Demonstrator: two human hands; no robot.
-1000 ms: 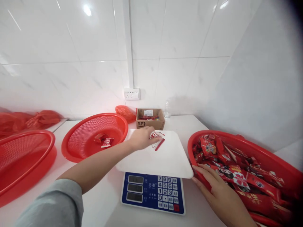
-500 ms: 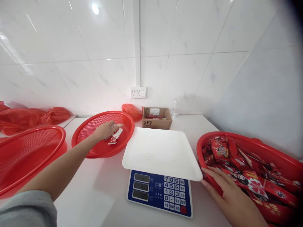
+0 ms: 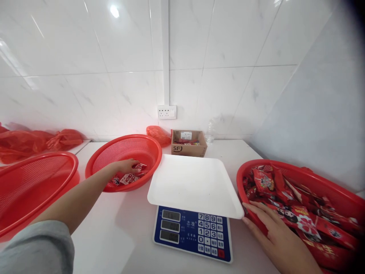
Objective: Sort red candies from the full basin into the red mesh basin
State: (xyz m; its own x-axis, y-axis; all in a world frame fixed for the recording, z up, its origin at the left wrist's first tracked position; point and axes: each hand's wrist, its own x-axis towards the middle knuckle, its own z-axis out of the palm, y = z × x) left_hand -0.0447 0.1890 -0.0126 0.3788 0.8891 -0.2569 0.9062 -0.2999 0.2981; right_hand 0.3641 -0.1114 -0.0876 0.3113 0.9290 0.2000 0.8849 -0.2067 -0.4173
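Observation:
My left hand (image 3: 124, 166) reaches into the round red mesh basket (image 3: 108, 154) at the left of the scale. Its fingers are loosely apart, with their tips beside a small red packet (image 3: 140, 166). A red-and-white packet (image 3: 128, 178) lies free on the basket floor just below the hand. My right hand (image 3: 278, 234) lies flat with fingers stretched on the near rim of the red basin (image 3: 313, 177), which is full of red snack packets (image 3: 299, 220). The scale's white pan (image 3: 194, 186) between my hands has nothing on it.
The scale's blue keypad panel (image 3: 196, 232) faces me. A large red basket (image 3: 34, 179) sits at the far left, with red plastic bags (image 3: 42, 139) behind it. A small cardboard box (image 3: 188, 143), another red bag (image 3: 158, 135) and a clear bottle (image 3: 210, 132) stand by the tiled wall.
My left hand took a packet off the scale pan, carried it left into the mesh basket and let it go there. The right hand stayed on the basin rim.

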